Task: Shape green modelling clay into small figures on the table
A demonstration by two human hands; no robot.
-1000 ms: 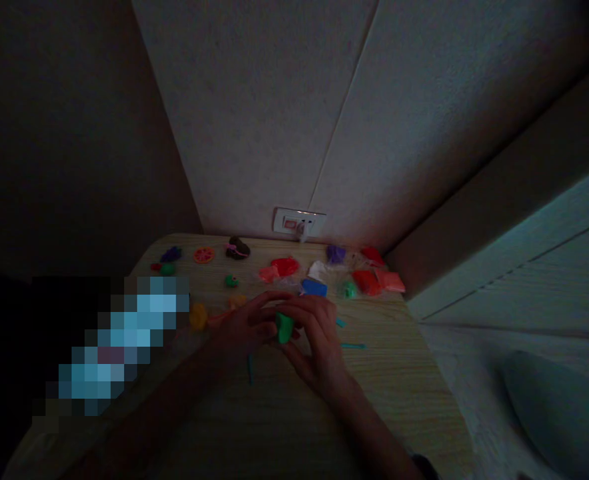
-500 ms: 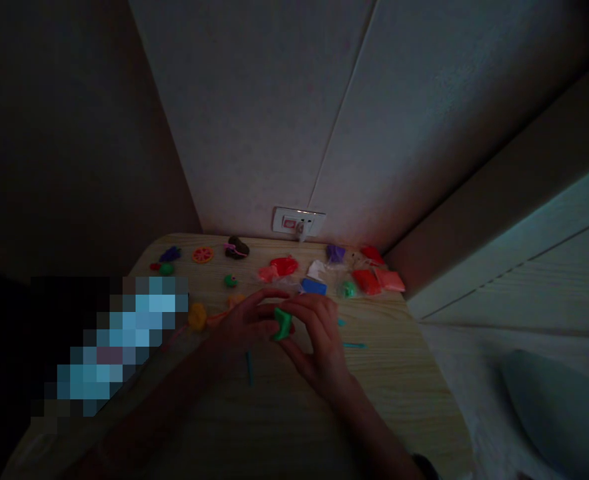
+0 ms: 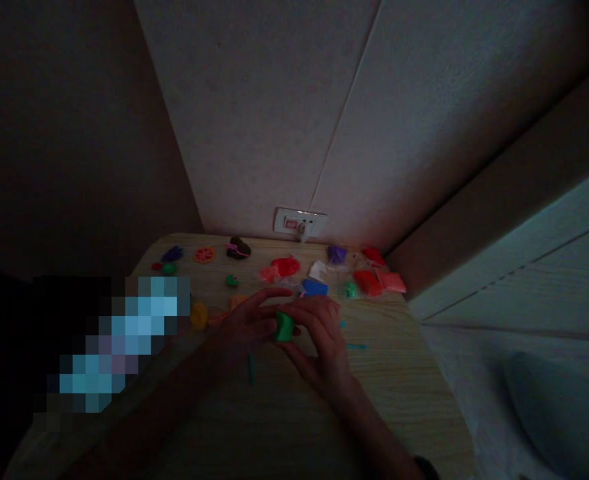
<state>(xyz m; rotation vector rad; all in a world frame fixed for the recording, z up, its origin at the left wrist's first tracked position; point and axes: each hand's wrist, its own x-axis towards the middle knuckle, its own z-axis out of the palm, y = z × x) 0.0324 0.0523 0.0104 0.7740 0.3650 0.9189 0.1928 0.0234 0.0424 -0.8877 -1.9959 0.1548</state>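
Observation:
The room is dim. Both my hands meet over the middle of a light wooden table (image 3: pixel 294 413). A green lump of modelling clay (image 3: pixel 284 327) sits between them. My right hand (image 3: pixel 319 340) curls its fingers over the lump from the right. My left hand (image 3: pixel 247 323) pinches it from the left with thumb and fingers. A thin teal stick (image 3: pixel 250 369) lies on the table just below my left hand.
Bags and lumps of coloured clay lie along the far edge: red (image 3: pixel 285 266), blue (image 3: pixel 315 287), white (image 3: pixel 318 271), purple (image 3: pixel 336 253), orange (image 3: pixel 391 281). A yellow piece (image 3: pixel 199 315), an orange disc (image 3: pixel 204 254) and a dark figure (image 3: pixel 238 248) lie left. A wall socket (image 3: pixel 299 221) is behind.
My hands have kept hold of the green clay and shifted it slightly between the fingers. Nothing else on the table has moved.

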